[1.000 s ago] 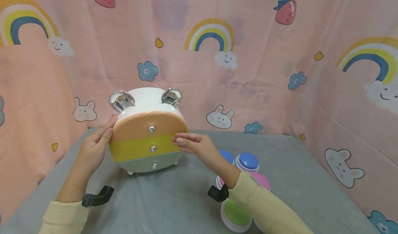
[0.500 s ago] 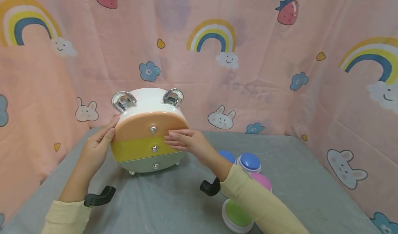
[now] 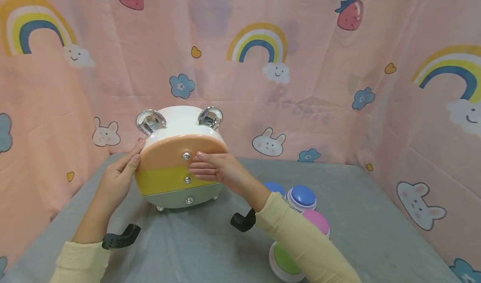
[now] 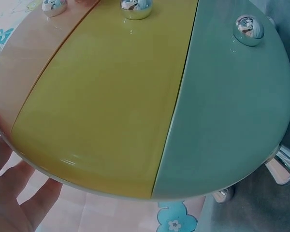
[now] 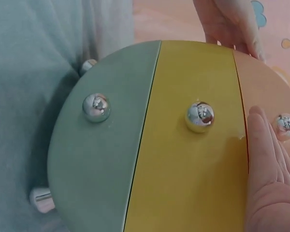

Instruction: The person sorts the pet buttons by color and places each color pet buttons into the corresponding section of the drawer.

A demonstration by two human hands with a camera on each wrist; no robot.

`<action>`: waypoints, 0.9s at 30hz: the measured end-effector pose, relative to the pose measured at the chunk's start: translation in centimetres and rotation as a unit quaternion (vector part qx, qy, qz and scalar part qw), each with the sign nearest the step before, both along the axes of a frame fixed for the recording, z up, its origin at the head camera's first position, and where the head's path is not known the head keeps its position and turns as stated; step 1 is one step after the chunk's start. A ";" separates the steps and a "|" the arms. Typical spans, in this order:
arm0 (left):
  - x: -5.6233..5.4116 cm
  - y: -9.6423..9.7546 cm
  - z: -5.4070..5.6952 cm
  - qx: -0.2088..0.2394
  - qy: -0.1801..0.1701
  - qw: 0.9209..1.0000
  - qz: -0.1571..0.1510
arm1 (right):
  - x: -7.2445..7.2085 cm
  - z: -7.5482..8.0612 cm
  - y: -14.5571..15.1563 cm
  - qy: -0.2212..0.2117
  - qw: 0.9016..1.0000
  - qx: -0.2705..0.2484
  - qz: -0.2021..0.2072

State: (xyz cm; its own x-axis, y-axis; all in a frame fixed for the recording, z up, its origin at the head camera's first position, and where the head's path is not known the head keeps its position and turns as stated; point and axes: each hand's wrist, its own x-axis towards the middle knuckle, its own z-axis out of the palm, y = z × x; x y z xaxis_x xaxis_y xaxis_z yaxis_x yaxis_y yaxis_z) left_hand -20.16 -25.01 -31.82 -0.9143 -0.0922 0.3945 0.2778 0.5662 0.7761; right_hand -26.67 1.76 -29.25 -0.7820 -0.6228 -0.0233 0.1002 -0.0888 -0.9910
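A small rounded drawer cabinet (image 3: 165, 153) stands on the table, with a white top and two silver ear-like rings. Its front has an orange drawer (image 3: 161, 154), a yellow drawer (image 3: 159, 182) and a green drawer (image 3: 170, 198), each with a silver ball knob; all are closed. My left hand (image 3: 117, 178) rests along the cabinet's left side, thumb at the front rim and fingers straight. Flat and with fingers together, my right hand (image 3: 221, 170) lies over the right part of the orange and yellow drawers, fingertips close to the knobs. It holds nothing.
Right of the cabinet, partly behind my right sleeve (image 3: 300, 241), are several round push buttons in white rims: blue (image 3: 303, 195), pink (image 3: 316, 221) and green (image 3: 285, 260). Grey cloth covers the table (image 3: 360, 216). A pink patterned curtain (image 3: 315, 66) hangs behind.
My right hand has moved left across the cabinet front, from its right edge to near the knobs. My left hand and the cabinet keep their places.
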 end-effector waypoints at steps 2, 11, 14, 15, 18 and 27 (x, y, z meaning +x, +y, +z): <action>0.0 -0.1 0.0 -0.001 -0.002 1.000 0.004 | -0.1 0.1 -0.4 -0.006 1.000 -0.001 0.005; -0.1 0.0 -0.1 0.006 -0.002 1.000 -0.002 | 0.0 0.2 -1.8 -0.086 0.995 -0.035 0.045; -0.1 0.0 0.0 0.004 0.000 1.000 -0.002 | 0.1 0.2 -2.3 -0.110 0.992 -0.048 0.038; -0.2 0.0 0.0 0.002 -0.001 1.000 0.000 | 0.1 0.1 -2.4 -0.116 0.991 -0.052 0.036; -0.2 0.0 0.0 0.003 -0.001 1.000 0.000 | 0.1 0.0 -2.7 -0.136 0.988 -0.064 0.031; -0.1 -0.1 0.0 0.014 -0.010 1.000 -0.004 | 0.1 -0.5 -3.4 -0.180 0.979 -0.096 0.004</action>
State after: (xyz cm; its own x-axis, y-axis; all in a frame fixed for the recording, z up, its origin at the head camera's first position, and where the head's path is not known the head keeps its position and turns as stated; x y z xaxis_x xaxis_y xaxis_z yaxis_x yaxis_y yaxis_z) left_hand -20.26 -25.13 -31.83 -0.9224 -0.0962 0.3741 0.2665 0.5426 0.7966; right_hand -26.59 -1.62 -29.71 -0.7400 -0.6484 -0.1788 0.4420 -0.2686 -0.8558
